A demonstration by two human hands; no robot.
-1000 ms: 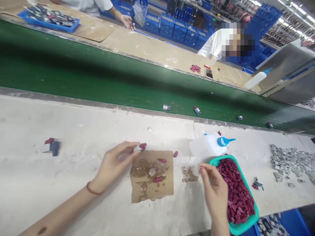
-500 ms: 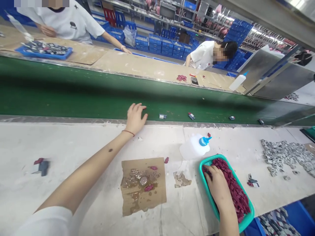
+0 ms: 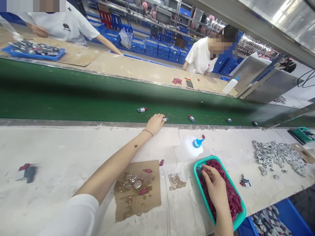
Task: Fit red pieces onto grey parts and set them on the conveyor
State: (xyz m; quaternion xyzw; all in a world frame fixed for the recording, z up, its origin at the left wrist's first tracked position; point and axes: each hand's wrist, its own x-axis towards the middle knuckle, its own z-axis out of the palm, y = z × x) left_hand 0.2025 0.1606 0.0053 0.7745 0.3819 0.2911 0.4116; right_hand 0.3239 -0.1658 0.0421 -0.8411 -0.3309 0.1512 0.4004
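- On the green belt (image 3: 73, 98), upper centre of the frame, we see one red-ended piece (image 3: 142, 109) with its red part in place; we judge that one done.
- The grey-and-white piece (image 3: 165, 119) at the belt's near edge, centre of the frame, shows us no red, so its red part seems not yet on.
- Our left hand (image 3: 156, 123) reaches to that piece, fingers bent against it; we cannot tell whether they grip.
- Our right hand (image 3: 214, 180) is in the teal basket (image 3: 196, 172), lower right of centre, thumb and forefinger close together; we cannot tell whether they pinch a part.
- The basket is well filled with red parts (image 3: 233, 196), so plenty looks left.
- Those parts look small, chunky and dark red, heaped every which way.
- The grey-and-white piece looks short and narrow, half hidden by our fingers.
- Two loose red parts lie on the wet cardboard (image 3: 155, 196), lower centre.
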